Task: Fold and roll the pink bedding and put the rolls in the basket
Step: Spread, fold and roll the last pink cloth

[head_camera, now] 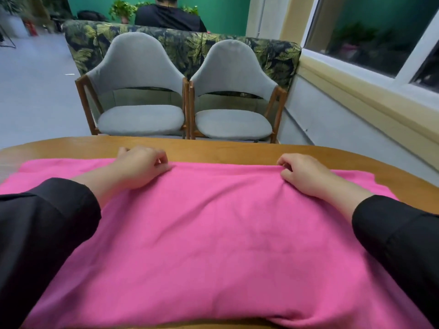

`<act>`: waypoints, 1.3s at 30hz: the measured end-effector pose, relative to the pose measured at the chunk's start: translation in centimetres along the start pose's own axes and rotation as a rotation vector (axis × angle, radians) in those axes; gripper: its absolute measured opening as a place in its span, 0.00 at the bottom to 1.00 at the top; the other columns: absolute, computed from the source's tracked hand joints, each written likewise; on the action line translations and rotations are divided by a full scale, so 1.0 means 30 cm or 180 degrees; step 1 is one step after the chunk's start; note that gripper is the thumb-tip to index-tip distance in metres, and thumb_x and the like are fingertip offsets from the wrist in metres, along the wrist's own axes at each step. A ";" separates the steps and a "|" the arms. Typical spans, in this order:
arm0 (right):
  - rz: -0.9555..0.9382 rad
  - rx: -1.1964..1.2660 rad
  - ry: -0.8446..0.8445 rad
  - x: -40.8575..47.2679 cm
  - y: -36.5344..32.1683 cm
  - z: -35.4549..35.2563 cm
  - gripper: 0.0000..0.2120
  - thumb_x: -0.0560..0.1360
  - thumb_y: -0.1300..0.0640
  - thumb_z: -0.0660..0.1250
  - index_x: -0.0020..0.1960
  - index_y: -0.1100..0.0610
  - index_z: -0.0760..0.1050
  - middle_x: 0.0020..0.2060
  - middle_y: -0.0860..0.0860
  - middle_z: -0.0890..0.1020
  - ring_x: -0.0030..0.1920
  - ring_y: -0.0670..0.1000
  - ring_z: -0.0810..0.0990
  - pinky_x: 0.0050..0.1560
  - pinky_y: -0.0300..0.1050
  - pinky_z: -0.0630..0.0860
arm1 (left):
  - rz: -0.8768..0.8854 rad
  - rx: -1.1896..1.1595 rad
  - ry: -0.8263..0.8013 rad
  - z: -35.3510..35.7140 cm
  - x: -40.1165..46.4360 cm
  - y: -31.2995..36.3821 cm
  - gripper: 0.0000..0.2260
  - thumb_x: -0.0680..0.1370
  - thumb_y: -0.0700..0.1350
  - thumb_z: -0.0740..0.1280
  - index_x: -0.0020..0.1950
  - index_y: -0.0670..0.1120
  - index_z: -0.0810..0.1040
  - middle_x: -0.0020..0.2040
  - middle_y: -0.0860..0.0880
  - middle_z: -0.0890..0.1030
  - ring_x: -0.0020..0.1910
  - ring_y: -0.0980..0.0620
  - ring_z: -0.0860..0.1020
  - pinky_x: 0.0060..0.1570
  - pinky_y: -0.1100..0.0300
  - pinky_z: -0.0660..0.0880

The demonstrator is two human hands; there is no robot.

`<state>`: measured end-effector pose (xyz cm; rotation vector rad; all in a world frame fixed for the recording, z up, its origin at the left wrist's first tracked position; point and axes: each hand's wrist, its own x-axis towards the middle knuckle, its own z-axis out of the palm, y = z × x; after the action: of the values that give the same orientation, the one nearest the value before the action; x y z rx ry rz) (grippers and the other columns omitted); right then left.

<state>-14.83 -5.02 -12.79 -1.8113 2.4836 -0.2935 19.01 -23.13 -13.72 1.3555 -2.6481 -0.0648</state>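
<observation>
Pink bedding (209,233) lies spread flat over the wooden table (213,148), covering most of the near side. Left hand (140,166) and right hand (306,174) each pinch its far edge, fingers curled on the fabric, black sleeves behind. Two grey chairs (140,91) stand past the table's far edge, window (370,32) far right.

Left grip (140,166) and right grip (303,173) apparently pinching, arms outstretched.
</observation>
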 end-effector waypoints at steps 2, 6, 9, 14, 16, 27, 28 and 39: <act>-0.0010 -0.0058 0.0358 0.012 0.039 -0.006 0.06 0.79 0.55 0.64 0.55 0.49 0.77 0.53 0.49 0.80 0.58 0.54 0.77 0.57 0.54 0.71 | -0.0067 0.0035 0.0158 0.016 0.009 -0.009 0.09 0.81 0.58 0.62 0.48 0.55 0.76 0.50 0.52 0.82 0.54 0.46 0.77 0.53 0.50 0.63; 0.0143 -0.0329 0.0634 0.015 0.024 0.012 0.11 0.79 0.51 0.66 0.61 0.48 0.75 0.59 0.49 0.76 0.64 0.56 0.72 0.57 0.55 0.65 | -0.0201 0.0300 0.0470 0.017 0.001 0.035 0.08 0.80 0.53 0.66 0.56 0.52 0.80 0.55 0.45 0.79 0.57 0.40 0.76 0.55 0.46 0.66; 0.0154 -0.0094 0.0500 -0.032 -0.028 0.021 0.16 0.78 0.47 0.67 0.65 0.49 0.73 0.63 0.50 0.73 0.66 0.56 0.70 0.62 0.57 0.67 | 0.0323 -0.0253 0.0572 -0.028 -0.056 0.216 0.12 0.81 0.51 0.65 0.61 0.49 0.81 0.61 0.45 0.79 0.59 0.40 0.77 0.58 0.47 0.71; 0.0309 -0.0084 -0.0029 -0.218 -0.090 0.037 0.23 0.81 0.41 0.59 0.72 0.49 0.68 0.72 0.51 0.69 0.72 0.55 0.68 0.69 0.59 0.67 | 0.1181 -0.0749 -0.0250 -0.010 -0.220 0.567 0.19 0.84 0.55 0.57 0.72 0.51 0.73 0.75 0.49 0.70 0.74 0.51 0.68 0.73 0.54 0.64; 0.0569 -0.0153 -0.0370 -0.298 -0.084 0.063 0.30 0.81 0.37 0.53 0.79 0.49 0.57 0.80 0.51 0.58 0.79 0.54 0.57 0.76 0.64 0.56 | 0.1073 -0.0484 -0.0510 0.042 -0.248 0.631 0.23 0.84 0.59 0.53 0.77 0.53 0.66 0.80 0.49 0.61 0.79 0.52 0.58 0.76 0.47 0.57; 0.0324 -0.0010 -0.0357 -0.253 0.008 0.089 0.29 0.83 0.40 0.42 0.82 0.48 0.50 0.82 0.47 0.48 0.81 0.50 0.45 0.77 0.66 0.41 | 0.0770 -0.0037 -0.0747 0.101 -0.202 0.668 0.28 0.83 0.64 0.47 0.81 0.56 0.55 0.82 0.52 0.52 0.81 0.53 0.50 0.78 0.42 0.49; 0.0247 0.0138 -0.0306 -0.263 0.011 0.083 0.28 0.84 0.40 0.45 0.81 0.48 0.52 0.81 0.47 0.50 0.81 0.50 0.47 0.78 0.65 0.42 | 0.0778 -0.0062 -0.0726 0.092 -0.213 0.679 0.28 0.82 0.64 0.48 0.80 0.55 0.58 0.82 0.51 0.55 0.80 0.52 0.53 0.77 0.42 0.51; 0.0721 0.0594 0.0895 -0.425 0.379 0.029 0.14 0.80 0.58 0.63 0.63 0.62 0.79 0.62 0.58 0.80 0.65 0.59 0.76 0.68 0.53 0.70 | 0.1542 -0.0200 -0.0980 0.092 -0.378 0.923 0.37 0.75 0.73 0.44 0.80 0.58 0.56 0.82 0.55 0.51 0.81 0.56 0.48 0.79 0.45 0.48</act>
<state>-21.40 10.30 -16.60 -1.4908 2.7011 -0.7848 2.87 2.18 -14.72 0.6996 -3.1207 -0.3131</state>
